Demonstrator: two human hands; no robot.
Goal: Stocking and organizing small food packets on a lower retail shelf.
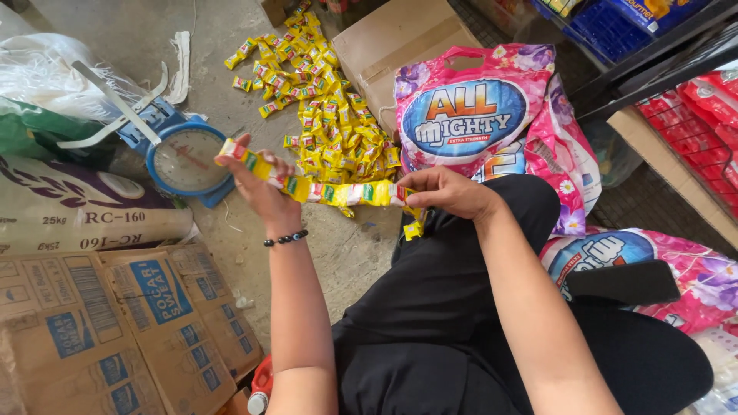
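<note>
A strip of joined small yellow sachets [323, 190] stretches level between my two hands. My left hand [257, 188], with a black bead bracelet on the wrist, holds its left end up near the scale. My right hand [446, 190] pinches the right end, where a loose sachet hangs down. Behind the strip, a heap of the same yellow sachets [327, 107] lies spread on the concrete floor. My black-clothed lap is below the hands.
A blue dial scale [184, 157] stands left of the heap. Pink detergent bags [469, 111] lean at right beside a cardboard box [392, 42]. Flattened cartons [115, 330] and a white sack [84, 211] lie at left. Shelving with red packs [707, 123] stands far right.
</note>
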